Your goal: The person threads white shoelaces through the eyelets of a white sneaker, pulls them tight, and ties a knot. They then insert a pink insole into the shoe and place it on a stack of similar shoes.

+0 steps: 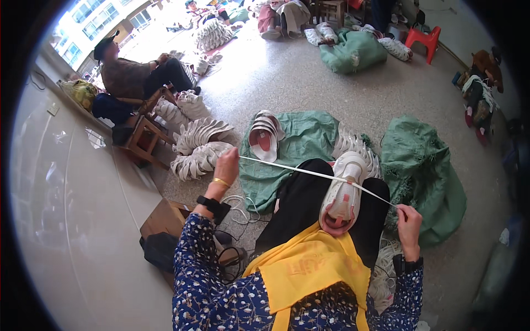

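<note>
2 hands [227,165], 1 lace [298,169], 1 white shoe [343,194] between them, 1 yellow apron [309,273], 2 black wristbands [213,208], 1 red stool [424,39], at least 3 green sacks [353,53], stacked shoe uppers [203,135] uncountable

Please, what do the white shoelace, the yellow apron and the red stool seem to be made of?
White shoelace: probably woven textile, matte, thin and pulled taut. Yellow apron: likely matte fabric, creased into soft folds. Red stool: apparently smooth plastic, evenly coloured.
</note>
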Demonstrator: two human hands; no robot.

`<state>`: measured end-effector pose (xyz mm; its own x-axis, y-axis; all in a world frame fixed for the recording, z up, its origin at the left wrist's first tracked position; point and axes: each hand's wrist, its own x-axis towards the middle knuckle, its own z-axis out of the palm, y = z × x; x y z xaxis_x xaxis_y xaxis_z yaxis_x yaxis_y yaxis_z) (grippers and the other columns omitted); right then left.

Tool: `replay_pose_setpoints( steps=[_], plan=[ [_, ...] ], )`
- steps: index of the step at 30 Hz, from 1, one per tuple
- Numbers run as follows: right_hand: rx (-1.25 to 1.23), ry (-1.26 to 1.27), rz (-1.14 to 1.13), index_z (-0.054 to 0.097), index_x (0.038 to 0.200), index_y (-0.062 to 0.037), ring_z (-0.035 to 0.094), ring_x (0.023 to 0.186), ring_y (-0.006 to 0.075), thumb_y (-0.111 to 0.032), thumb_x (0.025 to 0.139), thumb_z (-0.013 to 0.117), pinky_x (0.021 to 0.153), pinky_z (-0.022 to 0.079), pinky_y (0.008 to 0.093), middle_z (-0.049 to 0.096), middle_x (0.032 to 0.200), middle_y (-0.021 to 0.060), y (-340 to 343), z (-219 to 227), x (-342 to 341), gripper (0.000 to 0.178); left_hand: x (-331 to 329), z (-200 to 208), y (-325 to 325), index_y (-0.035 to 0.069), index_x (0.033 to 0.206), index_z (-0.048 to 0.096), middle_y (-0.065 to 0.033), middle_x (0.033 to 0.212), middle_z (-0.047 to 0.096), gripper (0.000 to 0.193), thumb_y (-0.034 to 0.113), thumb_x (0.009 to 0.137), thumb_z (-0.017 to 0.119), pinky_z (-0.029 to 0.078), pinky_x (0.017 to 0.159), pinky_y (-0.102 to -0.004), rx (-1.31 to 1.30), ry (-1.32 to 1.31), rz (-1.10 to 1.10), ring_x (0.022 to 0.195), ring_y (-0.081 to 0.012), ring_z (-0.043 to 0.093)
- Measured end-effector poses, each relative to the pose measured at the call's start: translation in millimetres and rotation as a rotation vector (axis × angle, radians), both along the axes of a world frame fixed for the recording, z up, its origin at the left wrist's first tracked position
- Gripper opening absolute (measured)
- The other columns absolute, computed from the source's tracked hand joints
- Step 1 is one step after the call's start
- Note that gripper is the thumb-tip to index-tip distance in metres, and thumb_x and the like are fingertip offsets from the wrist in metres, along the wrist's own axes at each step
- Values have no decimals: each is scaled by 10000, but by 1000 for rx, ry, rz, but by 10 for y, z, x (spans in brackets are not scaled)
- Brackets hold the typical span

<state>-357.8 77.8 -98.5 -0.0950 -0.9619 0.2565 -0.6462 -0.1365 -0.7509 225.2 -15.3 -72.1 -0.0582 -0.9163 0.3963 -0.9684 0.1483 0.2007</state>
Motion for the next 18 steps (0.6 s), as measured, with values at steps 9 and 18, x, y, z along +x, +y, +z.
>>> replay_pose_setpoints(
  steps=[9, 18],
  plan=[
    [83, -52, -181, 712, 1004, 39, 558, 496, 113, -6, 954, 613, 463, 442, 277, 619, 724, 73, 255, -419, -762, 120, 814, 44, 107, -1, 912, 550, -247, 820, 626, 42, 19, 903, 585, 473, 672, -506, -186, 30, 190, 807, -466, 623],
    [223, -86, -343, 733, 1057, 36, 576, 516, 82, -63, 991, 606, 442, 473, 239, 641, 713, 47, 433, -801, -1525, 174, 1268, -180, 258, 16, 944, 589, -247, 798, 658, 52, 54, 917, 613, 494, 701, -518, -204, 44, 422, 809, -450, 657]
  ],
)
